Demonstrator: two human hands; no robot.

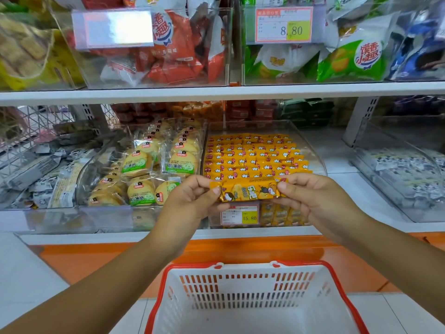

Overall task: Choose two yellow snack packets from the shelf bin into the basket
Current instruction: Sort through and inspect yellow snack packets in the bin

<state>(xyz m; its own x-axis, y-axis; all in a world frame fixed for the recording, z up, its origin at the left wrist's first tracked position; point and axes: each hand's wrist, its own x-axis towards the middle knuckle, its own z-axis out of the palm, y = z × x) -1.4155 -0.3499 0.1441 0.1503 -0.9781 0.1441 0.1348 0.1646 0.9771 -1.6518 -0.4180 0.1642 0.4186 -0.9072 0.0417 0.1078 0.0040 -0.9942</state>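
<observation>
Here, the yellow snack packet [250,192] is held up in the air between both hands, just in front of the shelf bin [311,145] and above the basket [240,288]. Its long axis runs level, left to right across the view, with the printed face turned toward the camera and the lettering upright. The left hand [192,198] pinches the packet's left end, thumb on the front and curled fingers behind. The right hand [310,196] pinches the right end in the same way, so the hands are apart by the packet's length and both are clamped on it (whether a second packet lies behind the first I cannot tell). Behind it, the clear bin holds rows of yellow packets [252,160] lying flat, row behind row, their long axes also running left to right. A price tag [239,215] sits on the bin's front, just below the held packet. The next bin to the left holds round biscuits [142,165] in clear wrappers. The basket, white with a red rim, sits low in the view between the forearms, its mouth facing up.
</observation>
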